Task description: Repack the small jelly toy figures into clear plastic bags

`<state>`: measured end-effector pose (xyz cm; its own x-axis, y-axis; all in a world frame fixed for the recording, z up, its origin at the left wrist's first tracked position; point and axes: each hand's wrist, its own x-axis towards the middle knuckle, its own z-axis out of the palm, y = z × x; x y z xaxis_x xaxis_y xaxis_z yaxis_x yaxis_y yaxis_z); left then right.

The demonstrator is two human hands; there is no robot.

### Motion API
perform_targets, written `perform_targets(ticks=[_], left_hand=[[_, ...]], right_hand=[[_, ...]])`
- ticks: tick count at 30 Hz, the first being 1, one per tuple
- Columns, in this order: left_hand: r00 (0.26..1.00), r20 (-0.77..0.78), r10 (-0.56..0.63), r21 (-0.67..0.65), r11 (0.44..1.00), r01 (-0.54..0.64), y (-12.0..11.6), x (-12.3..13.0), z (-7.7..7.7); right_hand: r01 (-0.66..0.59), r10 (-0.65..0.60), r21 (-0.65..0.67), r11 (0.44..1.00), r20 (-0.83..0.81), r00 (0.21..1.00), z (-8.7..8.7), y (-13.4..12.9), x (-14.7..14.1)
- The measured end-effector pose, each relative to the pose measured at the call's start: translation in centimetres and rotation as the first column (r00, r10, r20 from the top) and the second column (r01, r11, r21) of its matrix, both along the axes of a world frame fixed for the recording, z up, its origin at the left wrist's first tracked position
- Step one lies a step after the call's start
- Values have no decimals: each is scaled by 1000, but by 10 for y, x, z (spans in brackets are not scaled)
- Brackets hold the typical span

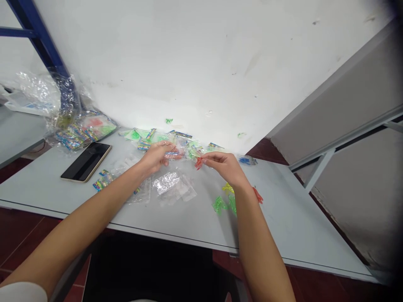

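Observation:
My left hand (pixel 157 157) is closed on a small clear plastic bag (pixel 181 147) above the far part of the table. Pinched between thumb and fingers of my right hand (pixel 224 167) is a small red plastic toy (pixel 198 163), close to the bag's right side. Whether the toy is partly inside the bag I cannot tell. Beneath my right forearm lie green toys (pixel 219 205), a yellow toy (pixel 228 188) and another red toy (pixel 258 195), partly hidden. Clear bags (pixel 173 186) lie flat below my hands.
A phone (pixel 86 161) rests on the left of the grey table (pixel 189 226). Behind it sits a large plastic bag (pixel 85 128) of packed toys with colourful labels. Filled packets (pixel 135 134) line the white wall (pixel 189 63). A blue packet (pixel 248 160) lies at the right.

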<state>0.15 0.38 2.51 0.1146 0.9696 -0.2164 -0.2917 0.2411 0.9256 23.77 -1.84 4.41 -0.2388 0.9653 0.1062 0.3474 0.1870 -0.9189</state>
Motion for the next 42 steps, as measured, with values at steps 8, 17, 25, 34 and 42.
perform_targets(ticks=[8,17,25,34,42], left_hand=[[996,84,8,35,999,-11,2,5,-9],[991,119,-58,13,998,56,2,7,-16],[987,32,-160,10,987,160,-4,13,-13],[958,-22,-286,5,958,287,-14,14,-3],[950,-22,-310,16,950,311,-15,14,-3]], right_hand=[[-52,50,-8,999,-118,992,-1,-2,-13],[-38,32,-23,999,-211,977,-5,-5,-30],[-69,50,-113,991,-161,986,-6,-14,-50],[115,-129,-106,988,-133,983,-15,-7,-47],[141,-152,-83,986,-139,979,-21,-4,-44]])
